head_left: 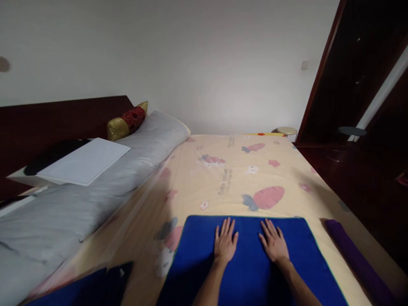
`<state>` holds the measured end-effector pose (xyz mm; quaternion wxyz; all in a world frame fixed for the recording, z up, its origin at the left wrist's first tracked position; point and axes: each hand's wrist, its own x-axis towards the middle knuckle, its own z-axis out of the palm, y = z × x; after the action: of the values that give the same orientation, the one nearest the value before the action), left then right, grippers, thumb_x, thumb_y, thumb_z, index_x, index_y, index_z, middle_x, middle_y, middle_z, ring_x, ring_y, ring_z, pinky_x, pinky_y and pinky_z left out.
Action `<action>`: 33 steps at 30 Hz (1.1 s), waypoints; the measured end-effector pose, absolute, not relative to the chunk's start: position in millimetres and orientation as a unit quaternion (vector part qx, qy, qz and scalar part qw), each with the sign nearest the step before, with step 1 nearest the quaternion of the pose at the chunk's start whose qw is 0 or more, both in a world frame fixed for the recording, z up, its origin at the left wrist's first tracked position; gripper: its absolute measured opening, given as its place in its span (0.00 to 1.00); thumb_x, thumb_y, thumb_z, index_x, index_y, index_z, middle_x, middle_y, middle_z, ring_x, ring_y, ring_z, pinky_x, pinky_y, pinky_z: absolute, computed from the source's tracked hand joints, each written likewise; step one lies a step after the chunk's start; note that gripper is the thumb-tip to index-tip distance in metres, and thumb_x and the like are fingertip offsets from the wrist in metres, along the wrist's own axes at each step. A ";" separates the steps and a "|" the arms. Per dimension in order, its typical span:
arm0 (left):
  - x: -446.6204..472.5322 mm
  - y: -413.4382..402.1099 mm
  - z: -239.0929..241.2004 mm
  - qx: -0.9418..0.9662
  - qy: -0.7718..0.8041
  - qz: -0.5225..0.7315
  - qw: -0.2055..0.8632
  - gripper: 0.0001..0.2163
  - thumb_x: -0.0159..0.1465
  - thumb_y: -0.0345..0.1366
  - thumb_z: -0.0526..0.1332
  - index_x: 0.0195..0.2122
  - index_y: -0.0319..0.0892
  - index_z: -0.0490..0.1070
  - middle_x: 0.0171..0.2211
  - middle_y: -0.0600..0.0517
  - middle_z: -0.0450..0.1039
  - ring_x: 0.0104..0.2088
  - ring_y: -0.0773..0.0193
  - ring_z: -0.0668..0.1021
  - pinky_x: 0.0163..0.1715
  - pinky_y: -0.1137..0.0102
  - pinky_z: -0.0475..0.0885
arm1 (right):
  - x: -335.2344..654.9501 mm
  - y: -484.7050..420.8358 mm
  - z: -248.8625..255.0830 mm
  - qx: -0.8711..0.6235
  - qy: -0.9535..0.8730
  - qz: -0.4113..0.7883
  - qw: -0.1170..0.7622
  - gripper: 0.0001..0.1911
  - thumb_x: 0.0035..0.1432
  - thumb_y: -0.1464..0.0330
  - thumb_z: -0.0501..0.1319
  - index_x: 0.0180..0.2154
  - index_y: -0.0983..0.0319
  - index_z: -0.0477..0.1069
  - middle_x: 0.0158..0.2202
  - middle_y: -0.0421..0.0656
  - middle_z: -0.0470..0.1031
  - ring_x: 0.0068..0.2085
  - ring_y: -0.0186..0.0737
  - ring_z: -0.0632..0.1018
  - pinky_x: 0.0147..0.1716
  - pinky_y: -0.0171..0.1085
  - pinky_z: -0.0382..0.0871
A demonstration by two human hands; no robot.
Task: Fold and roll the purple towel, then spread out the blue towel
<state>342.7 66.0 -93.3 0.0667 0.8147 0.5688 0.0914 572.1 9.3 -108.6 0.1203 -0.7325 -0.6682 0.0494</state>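
A blue cloth with a thin green edge lies spread flat on the bed, its near part running out of the frame. My left hand rests palm down on it, left of the middle, fingers stretched toward the far edge. To the right, my right hand also lies flat on the cloth with its fingers spread. Neither hand holds anything. Under the cloth is a cream bed sheet printed with pink carrots, flowers and lettering.
Another dark blue cloth lies at the lower left. A rolled purple cloth sits along the right bed edge. Left are a long grey pillow, a white flat board and a red-gold cushion. Stools stand beyond the bed.
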 end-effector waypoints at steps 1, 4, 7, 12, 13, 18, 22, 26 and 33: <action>325.1 73.2 -90.7 0.797 0.595 0.082 0.061 0.25 0.68 0.48 0.39 0.66 0.54 0.41 0.69 0.56 0.43 0.68 0.61 0.50 0.66 0.50 0.46 | 591.9 5.8 -110.4 -0.758 -0.641 0.036 0.112 0.33 0.64 0.50 0.38 0.65 0.57 0.47 0.68 0.43 0.47 0.68 0.41 0.50 0.65 0.50 0.43; 271.2 95.1 -84.3 0.727 0.684 0.055 0.035 0.27 0.67 0.50 0.39 0.66 0.50 0.44 0.69 0.53 0.43 0.68 0.59 0.50 0.65 0.49 0.45 | 645.0 -4.8 -117.3 -0.823 -0.558 -0.017 0.104 0.34 0.63 0.50 0.37 0.66 0.58 0.43 0.69 0.43 0.45 0.68 0.42 0.47 0.65 0.52 0.39; 241.9 106.7 -87.2 0.685 0.728 0.046 0.002 0.28 0.67 0.50 0.38 0.66 0.48 0.43 0.69 0.52 0.43 0.68 0.59 0.49 0.65 0.49 0.44 | 663.9 -9.9 -123.1 -0.848 -0.517 -0.047 0.106 0.36 0.62 0.49 0.35 0.66 0.58 0.41 0.70 0.42 0.43 0.69 0.41 0.45 0.65 0.51 0.38; 240.6 108.1 -94.0 0.680 0.733 0.029 -0.017 0.28 0.67 0.51 0.35 0.67 0.48 0.41 0.69 0.53 0.40 0.68 0.62 0.47 0.66 0.51 0.43 | 655.2 -7.4 -129.4 -0.850 -0.516 -0.038 0.100 0.37 0.61 0.49 0.33 0.67 0.57 0.39 0.70 0.41 0.42 0.69 0.41 0.45 0.65 0.51 0.38; 239.4 110.2 -90.0 0.679 0.734 0.016 -0.001 0.28 0.67 0.51 0.35 0.67 0.48 0.39 0.70 0.53 0.38 0.69 0.61 0.45 0.66 0.50 0.42 | 657.1 -6.5 -130.4 -0.849 -0.518 -0.035 0.099 0.37 0.61 0.48 0.33 0.67 0.57 0.39 0.70 0.41 0.41 0.69 0.41 0.44 0.65 0.52 0.39; 228.7 125.6 -37.3 0.691 0.709 -0.072 0.124 0.29 0.66 0.51 0.39 0.66 0.47 0.43 0.69 0.50 0.39 0.68 0.54 0.46 0.63 0.45 0.46 | 683.9 -2.3 -122.9 -0.836 -0.544 0.026 0.065 0.37 0.61 0.48 0.36 0.66 0.58 0.43 0.69 0.42 0.45 0.68 0.44 0.48 0.64 0.54 0.44; 277.3 88.0 -17.7 0.724 0.683 -0.023 0.089 0.27 0.68 0.47 0.38 0.67 0.45 0.38 0.69 0.52 0.32 0.69 0.56 0.39 0.65 0.45 0.38 | 642.5 -9.3 -105.2 -0.836 -0.539 -0.007 0.099 0.36 0.63 0.51 0.36 0.65 0.63 0.48 0.69 0.50 0.47 0.68 0.50 0.50 0.63 0.57 0.46; 356.6 6.9 -57.5 0.854 0.507 0.077 0.088 0.25 0.68 0.43 0.39 0.66 0.53 0.33 0.69 0.57 0.40 0.68 0.62 0.48 0.66 0.53 0.48 | 543.6 -39.8 -104.3 -0.693 -0.703 0.038 0.156 0.29 0.65 0.54 0.37 0.64 0.53 0.49 0.68 0.41 0.50 0.67 0.41 0.52 0.63 0.50 0.51; 273.7 -68.2 -84.6 0.780 0.618 0.063 0.080 0.24 0.68 0.47 0.40 0.65 0.56 0.40 0.68 0.59 0.43 0.67 0.61 0.53 0.65 0.52 0.53 | 584.0 -141.0 -119.1 -0.755 -0.622 0.014 0.205 0.31 0.61 0.47 0.43 0.63 0.47 0.52 0.64 0.39 0.58 0.64 0.51 0.61 0.59 0.57 0.59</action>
<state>273.7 -68.2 -84.6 0.0798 0.7795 0.6181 0.0627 584.0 -141.0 -119.1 0.2055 -0.7552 -0.6223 0.0142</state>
